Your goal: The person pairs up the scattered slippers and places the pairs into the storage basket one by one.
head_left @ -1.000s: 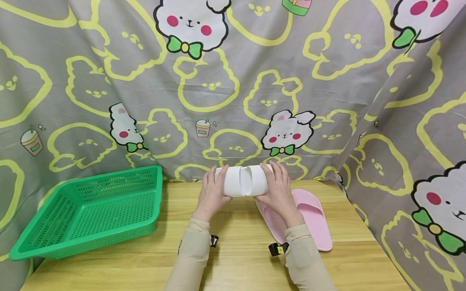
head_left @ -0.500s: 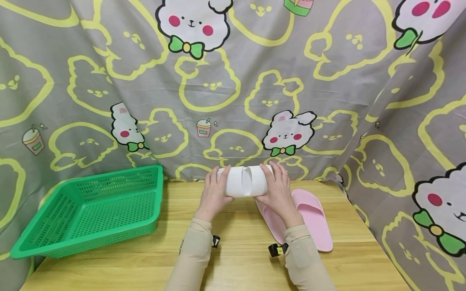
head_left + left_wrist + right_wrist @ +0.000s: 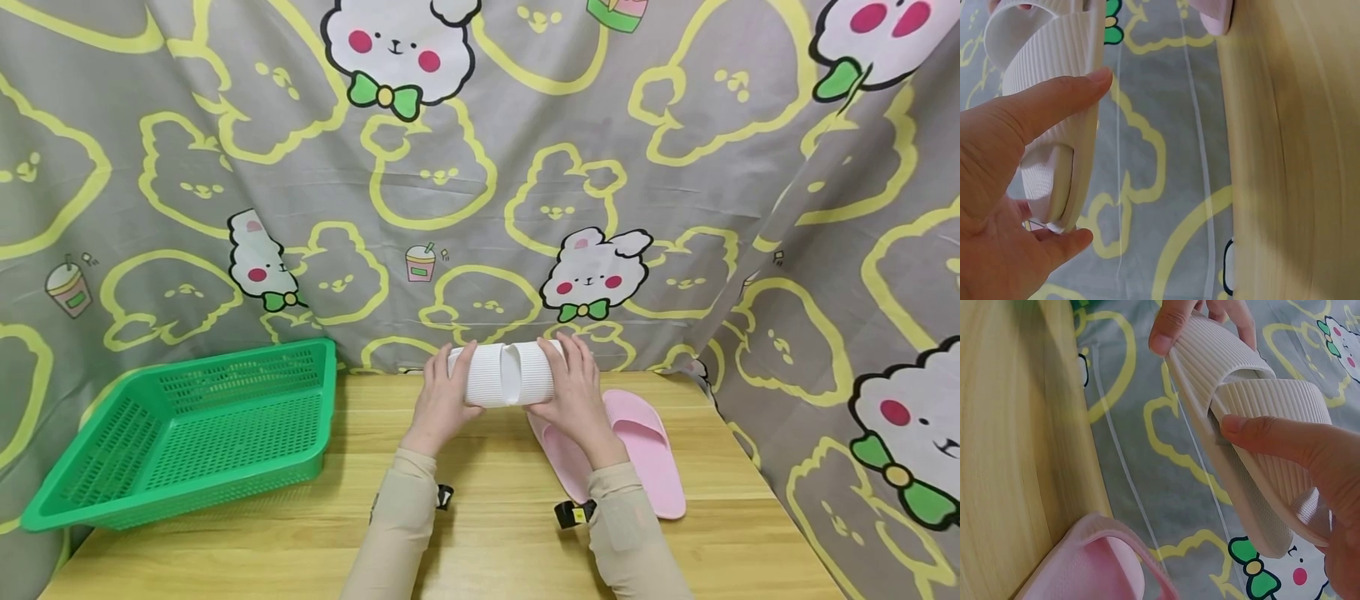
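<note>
1. head view: left hand (image 3: 442,392) and right hand (image 3: 572,392) grasp the white slippers (image 3: 486,375), one at each end, near the far edge of the table (image 3: 495,500); printed cloth (image 3: 450,242) rises behind. wood shows between the forearms and leftward to the green basket (image 3: 327,417), which covers part of the left edge. pink slippers (image 3: 656,471) lie beside the right forearm; a strip of wood separates them from the right edge.
2. left wrist view: shows the left thumb across a ribbed strap and a fingertip under one end, hidden from above. cloth fills the gap between slippers and table edge.
3. right wrist view: shows two overlapping soles, not seen in the head view; right thumb on the nearer strap, left fingers at the far end.
4. versus 1.0 s ago (head): hardly any change; same grip, basket and pink slippers unmoved.
</note>
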Tool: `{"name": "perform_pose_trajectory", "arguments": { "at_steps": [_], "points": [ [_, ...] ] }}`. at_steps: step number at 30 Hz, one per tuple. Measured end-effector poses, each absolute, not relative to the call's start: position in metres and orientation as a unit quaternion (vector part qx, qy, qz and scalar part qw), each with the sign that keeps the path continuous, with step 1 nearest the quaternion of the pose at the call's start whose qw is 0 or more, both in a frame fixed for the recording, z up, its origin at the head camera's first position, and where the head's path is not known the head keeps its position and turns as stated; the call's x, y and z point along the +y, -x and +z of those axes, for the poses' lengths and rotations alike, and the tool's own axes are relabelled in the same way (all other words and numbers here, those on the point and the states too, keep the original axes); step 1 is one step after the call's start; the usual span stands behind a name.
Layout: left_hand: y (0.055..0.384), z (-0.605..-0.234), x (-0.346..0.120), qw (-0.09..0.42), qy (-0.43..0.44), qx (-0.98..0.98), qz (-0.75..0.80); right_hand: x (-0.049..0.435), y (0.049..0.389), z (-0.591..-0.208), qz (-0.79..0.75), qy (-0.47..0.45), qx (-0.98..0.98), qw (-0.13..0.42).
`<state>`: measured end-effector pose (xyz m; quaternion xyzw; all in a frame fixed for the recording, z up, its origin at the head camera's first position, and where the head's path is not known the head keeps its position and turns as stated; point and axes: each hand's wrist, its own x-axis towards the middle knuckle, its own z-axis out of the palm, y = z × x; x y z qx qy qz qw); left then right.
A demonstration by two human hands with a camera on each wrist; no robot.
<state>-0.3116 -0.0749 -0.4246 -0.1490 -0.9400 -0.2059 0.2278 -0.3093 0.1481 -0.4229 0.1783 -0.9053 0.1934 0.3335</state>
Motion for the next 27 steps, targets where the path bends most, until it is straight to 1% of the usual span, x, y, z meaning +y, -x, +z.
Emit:
{"name": "perform_pose_trajectory", "arguments": {
  "at_steps": [11, 18, 27],
  "points": [
    [0.309, -0.424, -0.078, 0.227, 0.148, -0.940, -0.209, 0.148, 0.310, -0.424, 0.195, -0.174, -0.902, 0.344],
    [0.307, -0.419, -0.082, 0.216, 0.142, -0.941, -0.218, 0.149, 0.309, -0.424, 0.200, -0.167, -0.905, 0.337],
    [0.309, -0.414, -0.088, 0.224, 0.142, -0.941, -0.210, 0.151, 0.310, -0.424, 0.202, -0.165, -0.904, 0.337]
  ]
}}
